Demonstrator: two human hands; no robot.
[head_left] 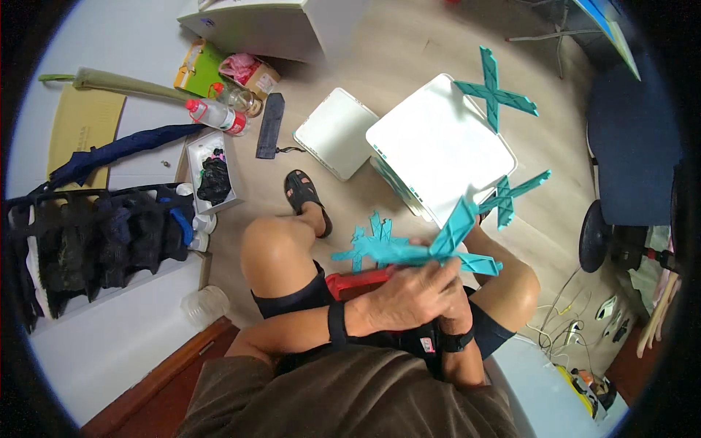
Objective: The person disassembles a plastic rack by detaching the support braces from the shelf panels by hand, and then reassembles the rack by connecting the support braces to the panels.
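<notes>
Over my lap my left hand (409, 298) is closed on a teal cross-shaped plastic piece (456, 226), made of latticed flat bars. My right hand (457, 310) is closed against the left, at the same piece; its fingers are partly hidden. Part of the teal plastic to the left is smeared by motion. More teal lattice pieces (380, 228) show beyond my hands. One teal cross (493, 91) stands at the far right edge of a white box (438, 139). Another teal cross (505, 198) is beside the box's near right corner, close to my knee.
A red plastic object (356, 282) lies under my left wrist. Left of the white box are a white lid-like panel (337, 131), a dark folded pouch (271, 125), bottles (219, 117) and a small box (235, 186) holding a black bag. Cables (562, 328) lie at the right.
</notes>
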